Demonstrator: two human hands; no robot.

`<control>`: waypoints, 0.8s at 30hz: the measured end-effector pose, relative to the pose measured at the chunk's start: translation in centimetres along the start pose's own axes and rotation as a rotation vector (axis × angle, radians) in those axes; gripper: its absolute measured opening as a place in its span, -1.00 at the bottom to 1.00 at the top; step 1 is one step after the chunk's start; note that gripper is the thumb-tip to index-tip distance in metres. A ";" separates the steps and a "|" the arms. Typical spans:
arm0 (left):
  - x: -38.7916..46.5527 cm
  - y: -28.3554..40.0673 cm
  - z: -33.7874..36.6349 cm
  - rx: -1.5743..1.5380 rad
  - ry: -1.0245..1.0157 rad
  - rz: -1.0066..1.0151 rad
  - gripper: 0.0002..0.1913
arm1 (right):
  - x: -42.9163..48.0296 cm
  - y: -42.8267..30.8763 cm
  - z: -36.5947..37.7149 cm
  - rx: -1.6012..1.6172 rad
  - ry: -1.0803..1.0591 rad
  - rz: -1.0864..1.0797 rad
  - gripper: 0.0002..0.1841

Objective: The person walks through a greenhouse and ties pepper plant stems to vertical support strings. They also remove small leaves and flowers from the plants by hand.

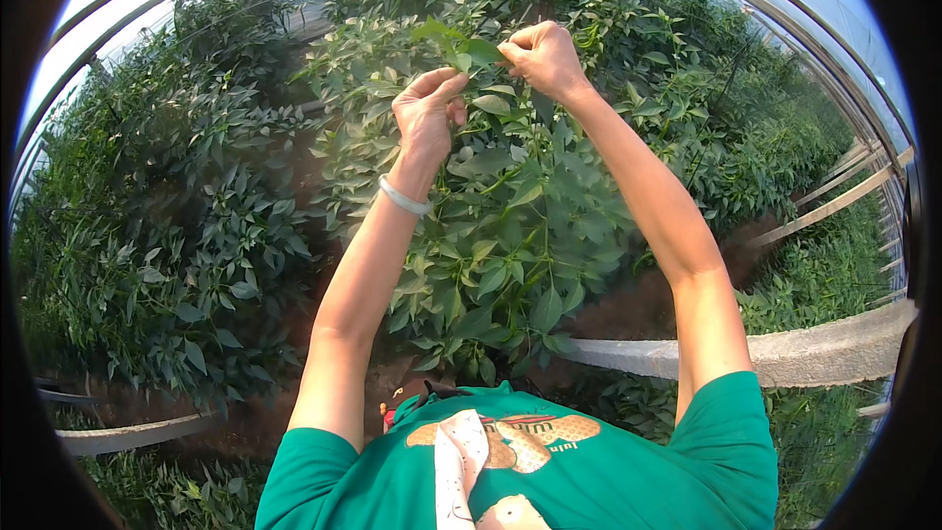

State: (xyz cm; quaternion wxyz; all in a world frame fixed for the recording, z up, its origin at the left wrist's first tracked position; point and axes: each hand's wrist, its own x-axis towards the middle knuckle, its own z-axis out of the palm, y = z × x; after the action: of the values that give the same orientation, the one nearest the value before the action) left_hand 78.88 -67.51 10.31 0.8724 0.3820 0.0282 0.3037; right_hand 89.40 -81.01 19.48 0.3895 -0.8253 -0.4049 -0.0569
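Note:
Both of my hands are raised over a leafy pepper plant (526,213). Thumb and finger of my left hand (429,107) pinch a bright green pepper shoot (441,34) near its base; a pale bangle (404,196) circles that wrist. To the right and slightly higher, my right hand (544,59) holds the edge of a green leaf (483,51) between thumb and fingertips. The leaf spans the gap between the two hands. What lies inside each curled palm is hidden. Slim green peppers (500,182) hang among the foliage below.
Dense pepper rows (213,258) grow on the left, with more pepper plants (765,140) on the right. A concrete beam (824,350) crosses at lower right, another beam (140,434) at lower left. Greenhouse arches (824,15) and plastic film curve overhead. Thin strings run among the plants.

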 end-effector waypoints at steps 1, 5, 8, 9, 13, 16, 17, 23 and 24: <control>0.1 -0.1 0.3 -0.018 0.034 -0.001 -0.84 | -0.5 -0.3 -0.1 0.070 -0.006 -0.031 -0.76; -0.4 -0.2 2.2 -0.011 0.108 -0.096 -0.86 | -2.2 -2.5 -0.2 0.397 -0.029 0.065 -0.77; -1.9 1.0 2.8 -0.002 0.042 -0.143 -0.76 | -3.8 -5.5 -0.5 -0.037 0.046 0.117 -0.74; -2.8 1.5 2.7 0.040 0.024 -0.089 -0.71 | -4.6 -6.9 -0.4 -0.370 0.089 0.123 -0.73; -9.5 4.0 -3.6 0.185 -0.120 0.015 -0.77 | -11.6 -12.5 2.2 -0.124 0.474 -0.033 -0.74; -15.3 6.7 -13.0 0.357 -0.090 -0.228 -0.85 | -15.8 -16.1 6.8 0.041 0.642 -0.138 -0.79; -16.6 7.9 -16.8 0.434 -0.069 -0.298 -0.88 | -17.1 -16.9 8.4 0.051 0.646 -0.137 -0.83; -21.5 15.9 -35.1 0.723 0.460 -0.341 -0.88 | -21.9 -17.8 17.7 0.213 0.518 0.165 -0.82; -22.2 16.8 -37.0 0.739 0.449 -0.322 -0.89 | -22.4 -17.6 19.1 0.245 0.537 0.202 -0.82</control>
State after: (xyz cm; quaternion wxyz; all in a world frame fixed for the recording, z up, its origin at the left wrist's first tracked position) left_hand 41.86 -46.90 -8.38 0.6861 0.5827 0.3820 0.2093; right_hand 57.67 -75.31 7.61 0.5828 -0.7638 -0.2073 -0.1844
